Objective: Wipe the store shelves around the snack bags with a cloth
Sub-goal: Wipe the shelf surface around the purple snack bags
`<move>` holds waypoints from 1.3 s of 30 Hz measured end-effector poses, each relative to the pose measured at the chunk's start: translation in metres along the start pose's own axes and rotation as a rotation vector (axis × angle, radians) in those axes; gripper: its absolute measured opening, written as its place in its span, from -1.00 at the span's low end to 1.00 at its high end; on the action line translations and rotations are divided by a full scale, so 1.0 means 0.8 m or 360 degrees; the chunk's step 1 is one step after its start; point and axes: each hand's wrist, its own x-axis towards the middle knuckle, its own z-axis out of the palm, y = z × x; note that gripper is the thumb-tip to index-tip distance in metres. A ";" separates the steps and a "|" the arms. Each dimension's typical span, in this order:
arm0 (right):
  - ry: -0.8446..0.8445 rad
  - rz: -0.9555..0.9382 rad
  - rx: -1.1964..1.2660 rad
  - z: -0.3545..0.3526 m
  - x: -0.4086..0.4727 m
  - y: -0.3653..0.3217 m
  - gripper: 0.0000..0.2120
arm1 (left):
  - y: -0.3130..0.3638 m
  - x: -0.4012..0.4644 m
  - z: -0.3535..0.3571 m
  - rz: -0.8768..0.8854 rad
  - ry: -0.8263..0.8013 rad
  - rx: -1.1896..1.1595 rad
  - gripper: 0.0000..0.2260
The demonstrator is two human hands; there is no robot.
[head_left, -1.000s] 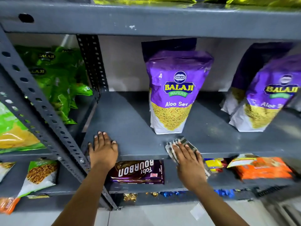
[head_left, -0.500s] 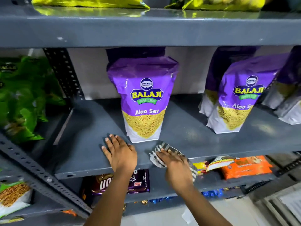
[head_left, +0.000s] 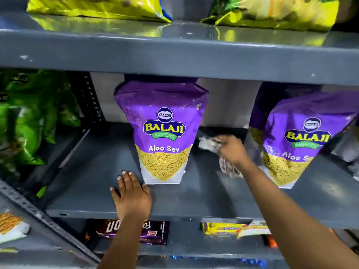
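A purple Aloo Sev snack bag stands upright in the middle of the grey metal shelf. A second purple bag leans at the right. My right hand reaches deep between the two bags, gripping a checked cloth pressed on the shelf near the back wall; part of the cloth trails under my wrist. My left hand lies flat, fingers spread, on the shelf front just left of the middle bag's base.
Green snack bags fill the neighbouring bay at left behind a perforated upright. Yellow bags lie on the shelf above. Below are a brown biscuit pack and yellow packets.
My right hand has carried the cloth from the shelf's front edge to the back, between the two purple bags. My left hand has shifted right, close to the middle bag. The view moved up and right.
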 end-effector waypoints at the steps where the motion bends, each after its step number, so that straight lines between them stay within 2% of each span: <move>1: -0.0110 -0.0049 -0.0255 -0.001 0.024 -0.001 -0.63 | 0.000 0.000 0.000 -0.0005 0.0009 0.0008 -0.47; 2: -0.0356 -0.0056 -0.0416 0.001 0.043 0.002 -0.51 | 0.001 0.000 0.000 -0.0012 0.0011 0.0014 -0.47; 3: -0.0630 0.0002 -0.0486 0.005 0.060 0.009 -0.45 | 0.000 0.000 0.001 -0.0016 0.0014 0.0024 -0.47; 4: -0.0793 0.0085 -0.0499 0.009 0.074 0.016 -0.43 | -0.001 0.001 0.002 -0.0019 0.0017 0.0042 -0.46; 5: -0.0785 0.0115 -0.0473 0.013 0.084 0.022 -0.44 | -0.001 0.001 0.003 -0.0023 0.0015 0.0062 -0.44; 8: -0.0321 -0.0050 -0.0522 0.030 0.114 0.039 -0.42 | 0.000 0.002 0.004 -0.0034 0.0054 0.0087 -0.28; 10: -0.0427 -0.0057 -0.0721 0.046 0.122 0.044 -0.35 | 0.000 0.002 0.006 -0.0039 0.0097 0.0092 -0.16; 13: -0.0661 0.0042 -0.0944 0.062 0.121 0.056 -0.42 | -0.001 0.005 0.008 -0.0043 0.0080 0.0106 -0.13; 17: -0.0746 -0.0122 -0.0915 0.063 0.102 0.064 -0.48 | 0.001 0.003 0.006 -0.0051 0.0043 0.0140 -0.12; 21: -0.0827 -0.0238 -0.0716 0.062 0.058 0.067 -0.56 | 0.001 0.001 0.004 -0.0029 0.0028 0.0144 -0.11; 23: -0.0831 -0.0207 -0.0590 0.056 0.034 0.068 -0.59 | 0.001 -0.001 0.003 -0.0026 0.0026 0.0126 -0.15; 26: -0.0783 -0.0227 -0.0453 0.048 -0.003 0.072 -0.64 | 0.001 -0.001 0.002 -0.0031 0.0002 0.0111 -0.38; 29: -0.0735 -0.0307 -0.0496 0.047 -0.041 0.077 -0.69 | 0.002 -0.001 0.000 -0.0026 -0.0031 0.0079 -0.47; 30: -0.0770 -0.0297 -0.0451 0.046 -0.050 0.076 -0.70 | 0.002 -0.001 -0.001 -0.0020 -0.0038 0.0073 -0.47; 32: -0.0865 -0.0115 0.0100 0.040 -0.061 0.059 -0.74 | 0.001 0.000 0.000 -0.0004 -0.0041 0.0077 -0.47; 34: -0.0717 0.0083 0.0599 0.032 -0.048 0.037 -0.73 | 0.001 0.002 0.002 -0.0001 -0.0032 0.0084 -0.47; 35: -0.0550 0.0096 0.0559 0.031 -0.030 0.032 -0.75 | 0.000 0.002 0.003 -0.0004 -0.0028 0.0082 -0.47; 37: -0.0357 0.0035 0.0147 0.037 -0.001 0.028 -0.76 | 0.000 0.001 0.002 -0.0010 -0.0027 0.0081 -0.48; 39: -0.0448 -0.0009 -0.0347 0.057 0.010 0.039 -0.67 | -0.001 0.000 0.002 -0.0008 -0.0015 0.0083 -0.48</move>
